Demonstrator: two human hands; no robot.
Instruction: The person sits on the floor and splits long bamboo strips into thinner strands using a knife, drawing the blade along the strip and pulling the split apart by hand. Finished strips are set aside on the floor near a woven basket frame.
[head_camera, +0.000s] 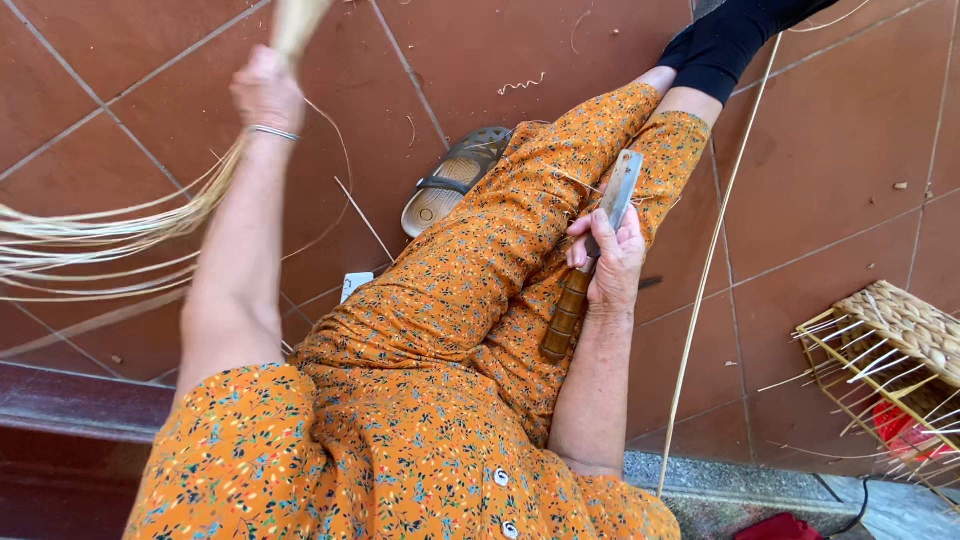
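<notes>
The person wears an orange short-sleeved dress (440, 400) printed with small flowers and fastened with white buttons (500, 477), black socks (725, 40), and a thin silver bangle (274, 132) at the left wrist.

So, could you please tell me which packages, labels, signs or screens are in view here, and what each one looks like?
Small white rectangular card or tag: lies on the red-brown tiled floor beside the orange floral-clad leg, below the grey-brown sandal; whether it is a label cannot be told.
No packages, signs or screens show.
</notes>
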